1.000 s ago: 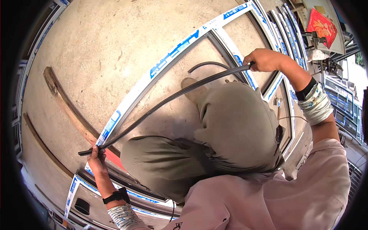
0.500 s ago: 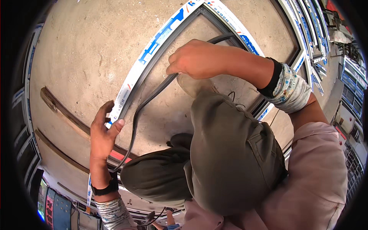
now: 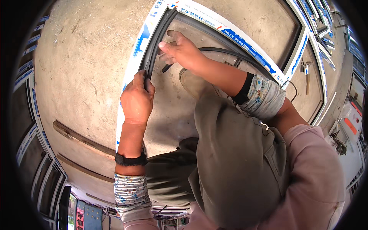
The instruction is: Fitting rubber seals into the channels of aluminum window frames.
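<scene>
Wide floor (image 3: 88, 84), left fingers (image 3: 138, 79) at frame edge (image 3: 135, 61)

The long black flexible strip (image 3: 156, 38), a second ago stretched between two hands across the opening and then sagging in a curve, now runs along the inner edge of the white rectangular frame with blue-printed film (image 3: 142, 38), up to its corner. The bare left hand (image 3: 137, 101), half a second ago spread open at the frame's side and off the strip, is now closed around it. The bare right hand (image 3: 184, 51) has opened from its grip, fingers spread just beside the strip; whether they touch is unclear.
</scene>
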Motion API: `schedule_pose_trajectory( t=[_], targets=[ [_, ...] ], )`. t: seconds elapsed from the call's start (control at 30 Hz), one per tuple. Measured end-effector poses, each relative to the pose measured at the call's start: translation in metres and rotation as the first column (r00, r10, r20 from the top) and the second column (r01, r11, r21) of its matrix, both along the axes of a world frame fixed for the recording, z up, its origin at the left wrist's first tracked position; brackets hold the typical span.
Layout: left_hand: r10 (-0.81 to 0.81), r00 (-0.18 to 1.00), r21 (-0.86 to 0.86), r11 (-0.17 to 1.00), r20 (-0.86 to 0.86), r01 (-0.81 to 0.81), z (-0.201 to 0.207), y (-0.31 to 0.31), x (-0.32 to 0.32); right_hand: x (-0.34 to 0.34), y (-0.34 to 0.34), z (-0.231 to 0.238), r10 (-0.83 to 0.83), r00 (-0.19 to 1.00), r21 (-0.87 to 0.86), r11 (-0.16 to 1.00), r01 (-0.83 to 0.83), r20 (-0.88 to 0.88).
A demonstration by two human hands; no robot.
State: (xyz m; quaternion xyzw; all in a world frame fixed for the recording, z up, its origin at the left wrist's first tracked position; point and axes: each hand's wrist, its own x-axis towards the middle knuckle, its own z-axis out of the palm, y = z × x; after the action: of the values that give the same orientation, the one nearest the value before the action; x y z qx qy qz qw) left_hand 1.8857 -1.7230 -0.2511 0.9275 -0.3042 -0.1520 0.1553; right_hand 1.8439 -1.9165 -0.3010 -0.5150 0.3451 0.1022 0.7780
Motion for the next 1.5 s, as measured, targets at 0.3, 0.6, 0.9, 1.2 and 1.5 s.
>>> schedule_pose_trajectory(
  t=[0.3,0.6,0.9,1.2,1.5],
  targets=[
    [-0.266,0.963,0.190,0.949,0.055,0.251,-0.001,-0.026,0.028,0.050,-0.017,-0.037,-0.161,0.986,-0.021,0.987,0.161,-0.052],
    [0.006,1.000,0.007,1.000,0.024,-0.006,-0.027,-0.106,0.098,0.058,-0.025,-0.044,-0.083,0.994,-0.056,0.995,0.079,-0.065],
    [0.085,0.995,0.148,0.986,-0.059,-0.075,-0.050,-0.160,0.102,0.061,-0.022,-0.058,-0.071,0.993,-0.125,0.990,0.058,-0.098],
    [0.057,0.998,0.159,0.986,-0.013,-0.054,-0.059,-0.158,0.106,0.054,-0.023,-0.055,-0.114,0.989,0.012,0.993,0.116,-0.099],
    [0.019,0.999,0.070,0.997,0.036,-0.022,-0.064,-0.155,0.102,0.053,-0.028,-0.052,-0.019,0.994,0.027,0.999,0.022,-0.109]
  ],
)
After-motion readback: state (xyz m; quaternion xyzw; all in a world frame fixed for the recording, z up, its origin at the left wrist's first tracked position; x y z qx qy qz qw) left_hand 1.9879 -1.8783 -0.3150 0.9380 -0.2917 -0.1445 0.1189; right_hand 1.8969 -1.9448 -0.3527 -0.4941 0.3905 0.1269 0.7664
